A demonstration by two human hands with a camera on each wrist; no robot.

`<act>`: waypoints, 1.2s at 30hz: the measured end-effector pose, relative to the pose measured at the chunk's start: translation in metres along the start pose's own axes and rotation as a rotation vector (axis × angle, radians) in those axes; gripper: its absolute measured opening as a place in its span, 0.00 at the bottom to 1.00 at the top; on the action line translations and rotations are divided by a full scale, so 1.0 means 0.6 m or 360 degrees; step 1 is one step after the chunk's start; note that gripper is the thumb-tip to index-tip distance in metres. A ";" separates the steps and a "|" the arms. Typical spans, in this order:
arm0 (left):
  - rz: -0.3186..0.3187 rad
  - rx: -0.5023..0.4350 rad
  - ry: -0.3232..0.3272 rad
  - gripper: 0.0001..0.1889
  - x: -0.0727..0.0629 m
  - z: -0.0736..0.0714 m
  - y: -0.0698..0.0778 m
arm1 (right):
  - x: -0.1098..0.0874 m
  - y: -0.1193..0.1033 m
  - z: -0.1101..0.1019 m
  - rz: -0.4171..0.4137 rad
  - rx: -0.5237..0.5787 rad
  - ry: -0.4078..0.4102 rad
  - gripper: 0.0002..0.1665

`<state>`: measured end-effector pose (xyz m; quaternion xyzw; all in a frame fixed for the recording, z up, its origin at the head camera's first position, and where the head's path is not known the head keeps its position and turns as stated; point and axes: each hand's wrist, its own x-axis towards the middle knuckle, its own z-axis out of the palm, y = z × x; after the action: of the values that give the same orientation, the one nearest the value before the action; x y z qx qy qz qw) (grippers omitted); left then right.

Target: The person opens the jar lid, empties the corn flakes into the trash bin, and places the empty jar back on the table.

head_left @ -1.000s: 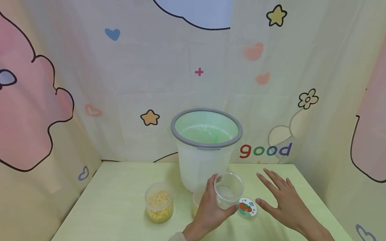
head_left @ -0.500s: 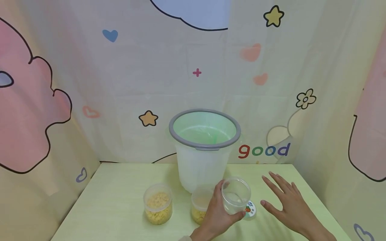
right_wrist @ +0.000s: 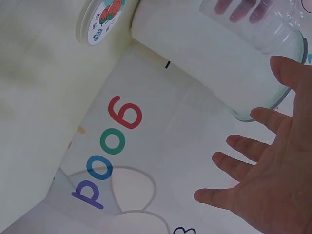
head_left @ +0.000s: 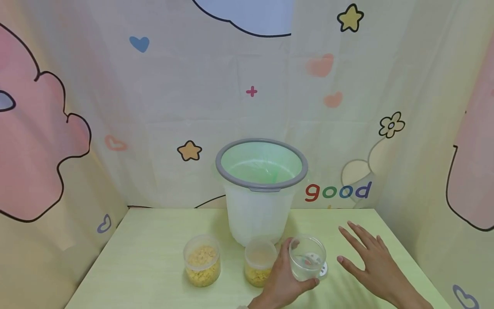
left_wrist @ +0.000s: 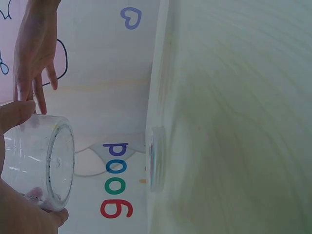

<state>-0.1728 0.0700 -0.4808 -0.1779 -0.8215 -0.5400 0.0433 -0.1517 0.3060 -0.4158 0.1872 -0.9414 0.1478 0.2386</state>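
My left hand (head_left: 283, 274) grips a clear plastic jar (head_left: 307, 257) by its sides, thumb toward me. The jar is see-through with no contents showing, and in the left wrist view its base (left_wrist: 62, 163) faces the table side, raised above the surface. Behind it in the head view, partly covered, lies a round printed lid (head_left: 323, 269); the right wrist view shows its carrot-like picture (right_wrist: 106, 19). My right hand (head_left: 372, 266) hovers to the right of the jar with fingers spread, holding nothing.
A white bucket (head_left: 256, 214) with a grey rim stands at the back middle. Two clear tubs of yellow crumbly bits, a left tub (head_left: 202, 262) and a middle tub (head_left: 256, 266), stand in front of it on the pale table (head_left: 154, 257). A printed curtain (head_left: 173, 86) hangs behind.
My left hand has carried the jar to the right and down, in front of the lid, uncovering the middle tub. My right hand has shifted slightly right, still spread.
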 end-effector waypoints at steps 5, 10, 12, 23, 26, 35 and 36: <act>-0.0061 0.0004 -0.0056 0.54 -0.002 0.011 -0.010 | -0.004 0.003 0.000 0.0000 0.0009 -0.0002 0.43; -0.0108 0.0004 -0.0099 0.54 -0.004 0.021 -0.023 | -0.006 0.005 0.002 0.0003 0.0012 -0.0006 0.43; -0.0137 0.0012 -0.0112 0.54 -0.004 0.023 -0.027 | -0.007 0.007 0.004 0.0007 0.0014 -0.0011 0.43; -0.0195 0.0060 -0.0157 0.55 -0.004 0.034 -0.050 | -0.011 0.009 0.009 0.0017 0.0025 -0.0013 0.42; -0.0213 0.0058 -0.0165 0.55 -0.003 0.035 -0.054 | -0.011 0.010 0.010 0.0024 0.0025 -0.0018 0.42; -0.0266 0.0067 -0.0210 0.56 0.001 0.039 -0.061 | -0.012 0.009 0.012 0.0041 0.0040 -0.0034 0.42; -0.0269 0.0068 -0.0212 0.57 0.002 0.040 -0.062 | -0.012 0.009 0.012 0.0042 0.0043 -0.0036 0.42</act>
<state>-0.1838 0.0787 -0.5228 -0.1427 -0.8460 -0.5110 -0.0532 -0.1511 0.3101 -0.4264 0.1794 -0.9444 0.1615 0.2234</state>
